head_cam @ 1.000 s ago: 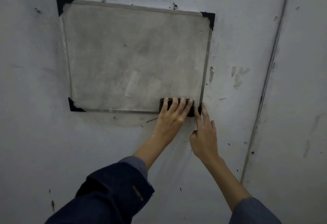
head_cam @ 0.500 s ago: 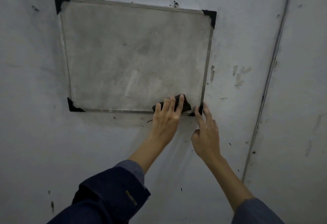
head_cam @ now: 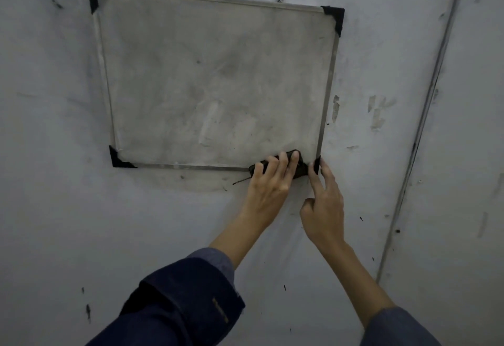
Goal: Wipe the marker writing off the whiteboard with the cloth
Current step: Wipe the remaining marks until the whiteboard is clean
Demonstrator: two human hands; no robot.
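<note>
A framed whiteboard (head_cam: 215,81) with black corner caps hangs on a grey wall. Its surface looks smeared grey, with no readable writing. My left hand (head_cam: 268,186) presses a small dark cloth (head_cam: 300,167) flat against the board's lower right corner, fingers spread over it. The cloth is tilted, its right end higher. My right hand (head_cam: 323,203) rests on the wall just right of it, index finger touching the black corner cap (head_cam: 316,164), holding nothing.
The grey wall (head_cam: 81,209) around the board carries scuffs, dark specks and peeled paint patches (head_cam: 377,113). A thin vertical pipe or seam (head_cam: 425,116) runs down the wall at the right. Dark blue sleeves cover both forearms at the bottom.
My left hand has slid the cloth slightly left and tilted it at the bottom right corner. The right hand stays by the corner cap.
</note>
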